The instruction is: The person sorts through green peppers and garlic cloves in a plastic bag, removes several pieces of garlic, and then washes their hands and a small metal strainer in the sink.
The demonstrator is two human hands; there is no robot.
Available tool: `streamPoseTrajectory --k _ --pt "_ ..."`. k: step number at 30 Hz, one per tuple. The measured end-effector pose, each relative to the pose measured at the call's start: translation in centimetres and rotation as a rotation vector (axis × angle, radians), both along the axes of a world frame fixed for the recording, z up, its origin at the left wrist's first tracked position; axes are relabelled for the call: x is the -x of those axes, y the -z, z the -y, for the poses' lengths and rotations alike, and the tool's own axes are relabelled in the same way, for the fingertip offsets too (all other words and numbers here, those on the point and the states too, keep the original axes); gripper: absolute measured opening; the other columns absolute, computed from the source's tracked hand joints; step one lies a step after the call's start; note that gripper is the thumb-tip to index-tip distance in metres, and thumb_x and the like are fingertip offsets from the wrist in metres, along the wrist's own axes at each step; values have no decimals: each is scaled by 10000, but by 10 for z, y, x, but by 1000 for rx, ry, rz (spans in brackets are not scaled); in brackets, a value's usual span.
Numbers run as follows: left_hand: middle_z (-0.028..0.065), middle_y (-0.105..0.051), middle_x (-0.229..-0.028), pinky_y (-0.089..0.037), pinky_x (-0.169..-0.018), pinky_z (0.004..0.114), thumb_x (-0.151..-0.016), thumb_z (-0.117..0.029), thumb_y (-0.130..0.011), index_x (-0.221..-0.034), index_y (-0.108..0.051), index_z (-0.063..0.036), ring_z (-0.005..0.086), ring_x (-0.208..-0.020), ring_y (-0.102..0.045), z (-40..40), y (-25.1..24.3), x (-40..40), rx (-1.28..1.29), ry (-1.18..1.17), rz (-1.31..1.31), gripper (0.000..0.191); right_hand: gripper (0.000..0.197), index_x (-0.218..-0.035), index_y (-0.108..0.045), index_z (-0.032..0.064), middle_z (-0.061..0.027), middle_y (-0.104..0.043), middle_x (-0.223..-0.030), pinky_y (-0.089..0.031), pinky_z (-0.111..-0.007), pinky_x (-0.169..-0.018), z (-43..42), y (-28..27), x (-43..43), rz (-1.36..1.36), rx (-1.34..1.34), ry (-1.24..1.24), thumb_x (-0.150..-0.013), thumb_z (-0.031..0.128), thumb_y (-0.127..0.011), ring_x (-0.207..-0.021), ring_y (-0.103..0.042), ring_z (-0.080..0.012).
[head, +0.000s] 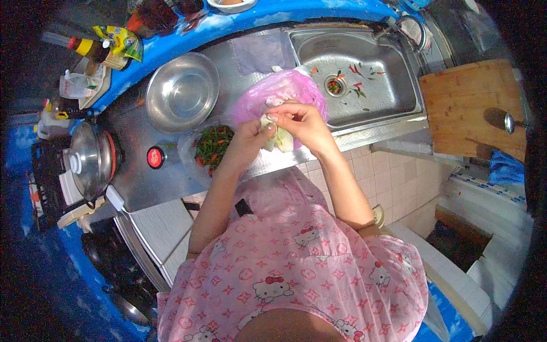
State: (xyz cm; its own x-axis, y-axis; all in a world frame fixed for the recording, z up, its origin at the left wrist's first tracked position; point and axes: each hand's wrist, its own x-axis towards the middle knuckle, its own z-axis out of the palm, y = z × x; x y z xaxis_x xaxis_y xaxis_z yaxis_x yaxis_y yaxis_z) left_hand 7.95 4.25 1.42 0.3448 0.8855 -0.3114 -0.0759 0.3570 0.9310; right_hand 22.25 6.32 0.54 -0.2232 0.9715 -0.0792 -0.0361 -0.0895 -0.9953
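Observation:
Both my hands meet over the counter's front edge. My left hand (pixel 252 139) pinches a pale yellow-green, leaf-like piece (pixel 280 139) between thumb and fingers. My right hand (pixel 301 124) touches the top of the same piece with its fingertips. Behind them lies a pink plastic bag (pixel 280 87), with whitish bits at its upper rim. Left of my left hand stands a clear bowl (pixel 186 147) of chopped green and red peppers (pixel 213 145). The exact kind of the pale piece cannot be told.
A steel basin (pixel 183 92) stands at the back left, near a red-topped jar (pixel 155 157) and a lidded pan (pixel 89 160). The steel sink (pixel 384 92) holds scattered peppers, some in its drain. A grey cloth (pixel 260 51) lies beside it; a wooden board (pixel 470 102) is at right.

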Motion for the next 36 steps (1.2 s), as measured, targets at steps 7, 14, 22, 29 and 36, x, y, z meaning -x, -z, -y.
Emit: streamPoseTrajectory --k 7,14,22,29,36 --pt "-10 -510 -653 -359 -510 178 -769 -214 -448 -787 -528 -9 37 -565 -441 3 -17 3 95 6 -22 221 94 -683 -562 -7 -18 -524 -647 -350 -189 -531 -5 9 6 53 -194 99 -682 86 -554 -586 -440 -57" --pt "-12 -507 -644 -359 -508 208 -760 -215 -447 -780 -528 -20 71 -558 -447 14 -30 9 47 -26 -272 212 165 -554 -527 26 23 -477 -501 -301 -181 -431 -14 -33 -6 -5 -18 146 -685 121 -561 -475 -389 -24" --pt "16 -503 -632 -363 -526 215 -774 -189 -410 -767 -516 11 57 -582 -436 1 -23 -9 -203 -31 -258 226 179 -543 -489 15 -12 -402 -450 -296 -222 -412 -6 -32 13 298 -232 110 -661 130 -560 -438 -359 -68" --pt "-11 -486 -605 -331 -464 196 -750 -223 -459 -726 -525 -25 52 -533 -422 22 -24 32 50 -323 -419 210 127 -611 -528 21 30 -451 -499 -302 -183 -412 -17 -13 1 110 -139 446 -704 107 -521 -458 -372 -30" --pt "5 -489 -716 -323 -455 168 -756 -209 -461 -886 -479 -70 63 -593 -444 33 1 109 1 -934 -461 191 244 -893 -523 25 -75 -555 -648 -410 -248 -502 33 22 78 317 -132 -77 -667 112 -552 -545 -515 -126"
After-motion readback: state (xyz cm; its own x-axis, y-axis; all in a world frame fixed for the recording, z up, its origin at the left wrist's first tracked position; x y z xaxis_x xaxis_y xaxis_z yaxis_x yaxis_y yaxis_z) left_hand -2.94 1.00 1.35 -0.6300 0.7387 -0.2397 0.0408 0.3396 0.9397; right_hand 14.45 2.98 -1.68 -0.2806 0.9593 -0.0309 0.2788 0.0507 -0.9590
